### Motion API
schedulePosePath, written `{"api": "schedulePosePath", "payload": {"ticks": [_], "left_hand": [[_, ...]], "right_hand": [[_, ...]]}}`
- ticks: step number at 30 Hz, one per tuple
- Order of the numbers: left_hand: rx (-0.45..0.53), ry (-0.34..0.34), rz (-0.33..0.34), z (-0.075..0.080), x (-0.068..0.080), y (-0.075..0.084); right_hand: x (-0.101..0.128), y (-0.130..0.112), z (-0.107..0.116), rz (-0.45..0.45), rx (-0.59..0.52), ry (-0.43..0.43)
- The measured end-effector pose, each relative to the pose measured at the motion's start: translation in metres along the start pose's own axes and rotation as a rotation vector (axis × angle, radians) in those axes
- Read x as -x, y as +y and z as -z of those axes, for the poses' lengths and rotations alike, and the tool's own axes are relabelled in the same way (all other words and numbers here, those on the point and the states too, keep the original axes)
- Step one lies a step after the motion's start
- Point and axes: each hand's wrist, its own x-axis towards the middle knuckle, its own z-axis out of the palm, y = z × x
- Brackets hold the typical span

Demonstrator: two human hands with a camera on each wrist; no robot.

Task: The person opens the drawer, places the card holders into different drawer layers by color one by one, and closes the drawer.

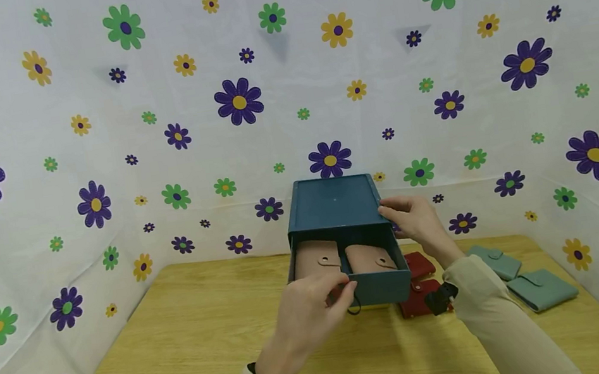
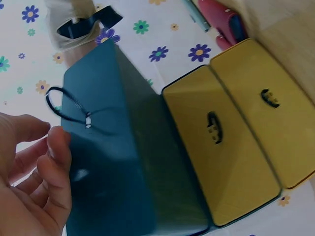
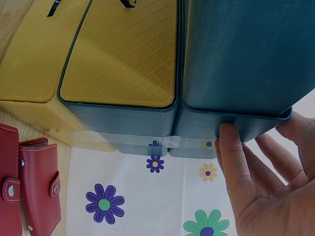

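Teal drawer box (image 1: 337, 220) sits at the back middle of the wooden table (image 1: 183, 344), its drawer (image 1: 373, 285) pulled partway out with two tan snap wallets (image 1: 315, 258) lying side by side in it. Left hand (image 1: 308, 313) is at the drawer front by the thin black pull loop (image 2: 69, 105); fingers loosely curled, and I cannot tell whether they actually pinch the loop. Right hand (image 1: 413, 216) steadies the outer sleeve at its right top edge, fingers straight, thumb tip (image 3: 231, 147) pressed on the rim. The box looks like light, stiff card or thin plastic with a smooth finish, so likely to slide on the table unless braced; best held by the sleeve sides and the loop. Wallets look soft, light, not fragile. Two red wallets (image 1: 420, 288) lie just right of the box, two grey-green wallets (image 1: 519, 277) further right.
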Motion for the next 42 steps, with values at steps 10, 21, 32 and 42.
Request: {"api": "schedulePosePath", "payload": {"ticks": [10, 21, 32, 42], "left_hand": [[-0.054, 0.002, -0.016, -0.011, 0.011, -0.003], [-0.028, -0.029, -0.010, -0.013, 0.019, -0.002], [-0.014, -0.026, -0.062, -0.020, 0.024, -0.002], [-0.026, 0.004, -0.046, -0.024, 0.023, -0.002]], "right_hand": [[0.000, -0.002, 0.001, 0.010, 0.010, 0.009], [0.000, 0.001, 0.000, 0.017, 0.012, 0.011], [0.001, 0.002, 0.002, 0.008, 0.013, 0.016], [0.000, 0.001, 0.000, 0.008, 0.001, 0.012]]}}
